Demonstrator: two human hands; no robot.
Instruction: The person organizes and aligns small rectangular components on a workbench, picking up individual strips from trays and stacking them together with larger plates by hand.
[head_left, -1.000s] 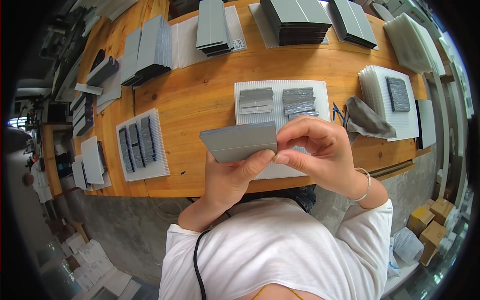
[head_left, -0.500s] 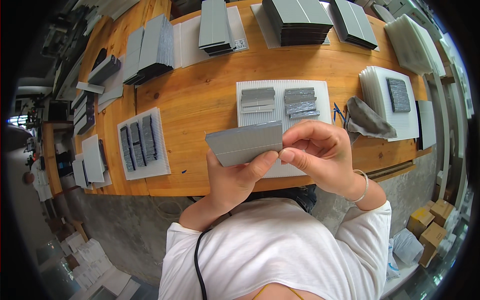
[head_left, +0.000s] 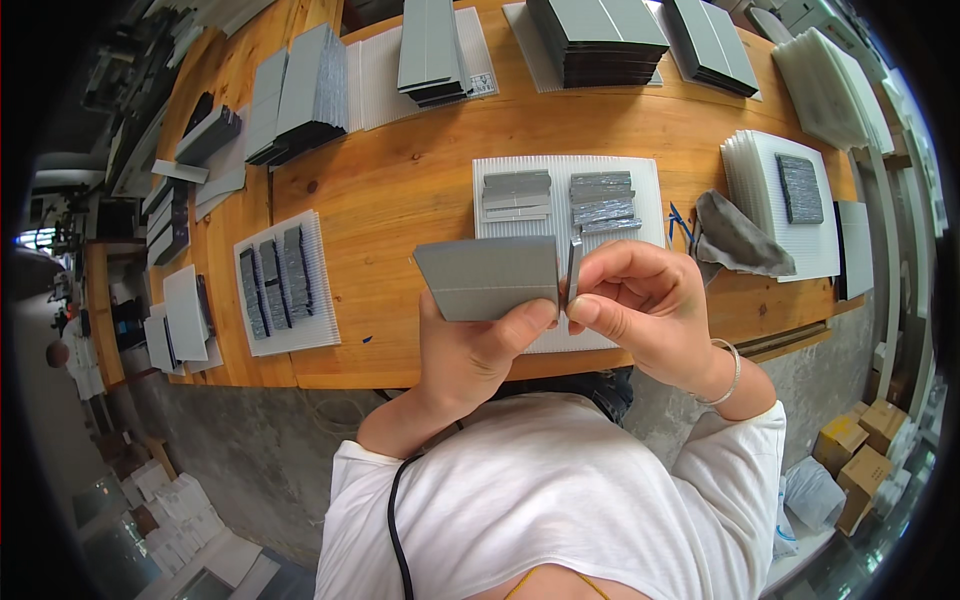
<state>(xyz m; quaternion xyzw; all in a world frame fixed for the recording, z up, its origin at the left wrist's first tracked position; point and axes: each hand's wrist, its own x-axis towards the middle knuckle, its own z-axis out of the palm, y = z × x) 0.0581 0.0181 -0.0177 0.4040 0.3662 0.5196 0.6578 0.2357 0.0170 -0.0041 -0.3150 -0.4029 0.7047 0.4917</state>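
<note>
My left hand holds a flat grey rectangular sheet up over the near table edge, thumb pressed on its lower right corner. My right hand pinches a narrow grey strip at the sheet's right edge, standing almost edge-on to me. Just behind, a white corrugated board on the wooden table carries two small piles of grey strips.
A second white board with dark strips lies at left. A grey cloth and a stack of white boards lie right. Stacks of grey sheets line the far edge. Cardboard boxes stand on the floor at right.
The strip in my right hand has come apart from the sheet's right edge and turned edge-on. Both hands have shifted slightly right and lower.
</note>
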